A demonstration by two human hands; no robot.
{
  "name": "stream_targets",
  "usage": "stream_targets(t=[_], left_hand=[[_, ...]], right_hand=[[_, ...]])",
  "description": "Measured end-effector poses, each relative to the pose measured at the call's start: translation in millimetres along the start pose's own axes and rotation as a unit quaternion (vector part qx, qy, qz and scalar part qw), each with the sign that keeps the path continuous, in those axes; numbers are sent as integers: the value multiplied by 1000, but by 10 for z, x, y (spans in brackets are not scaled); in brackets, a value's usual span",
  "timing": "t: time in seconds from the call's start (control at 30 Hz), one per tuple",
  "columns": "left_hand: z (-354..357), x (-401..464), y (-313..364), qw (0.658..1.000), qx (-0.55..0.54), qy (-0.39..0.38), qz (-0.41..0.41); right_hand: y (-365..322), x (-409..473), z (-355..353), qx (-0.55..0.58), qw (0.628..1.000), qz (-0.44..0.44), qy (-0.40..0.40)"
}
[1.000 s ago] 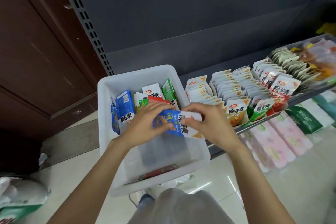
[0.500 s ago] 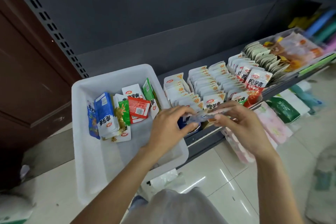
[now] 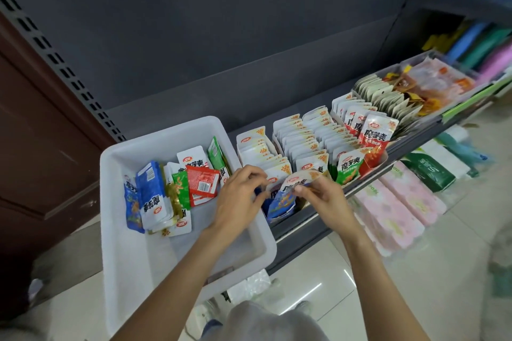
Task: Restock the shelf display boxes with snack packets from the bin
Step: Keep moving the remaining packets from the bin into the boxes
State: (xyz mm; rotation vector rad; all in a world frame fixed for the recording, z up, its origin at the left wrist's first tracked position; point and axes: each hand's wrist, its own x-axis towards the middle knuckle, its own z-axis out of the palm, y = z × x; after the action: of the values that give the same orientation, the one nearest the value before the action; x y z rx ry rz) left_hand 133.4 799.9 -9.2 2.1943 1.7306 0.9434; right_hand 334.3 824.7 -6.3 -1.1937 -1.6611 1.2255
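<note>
Both hands, left hand and right hand, pinch a blue-and-white foil snack packet, apparently into the leftmost cardboard display box; the white plastic bin holds loose packets.

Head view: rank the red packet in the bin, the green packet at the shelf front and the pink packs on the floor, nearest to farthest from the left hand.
From the left hand:
1. Red packet, just to its left, in the white bin.
2. Green packet, to its right, at the shelf front.
3. Pink packs, farther right, on the floor below the shelf.
</note>
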Motion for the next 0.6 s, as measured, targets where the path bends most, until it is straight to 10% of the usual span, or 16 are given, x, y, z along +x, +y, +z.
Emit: stream_targets(t=[0.6], left_hand=[[43, 47, -28, 999, -28, -26, 0]], right_hand=[[-42, 26, 50, -274, 950, -149, -21]])
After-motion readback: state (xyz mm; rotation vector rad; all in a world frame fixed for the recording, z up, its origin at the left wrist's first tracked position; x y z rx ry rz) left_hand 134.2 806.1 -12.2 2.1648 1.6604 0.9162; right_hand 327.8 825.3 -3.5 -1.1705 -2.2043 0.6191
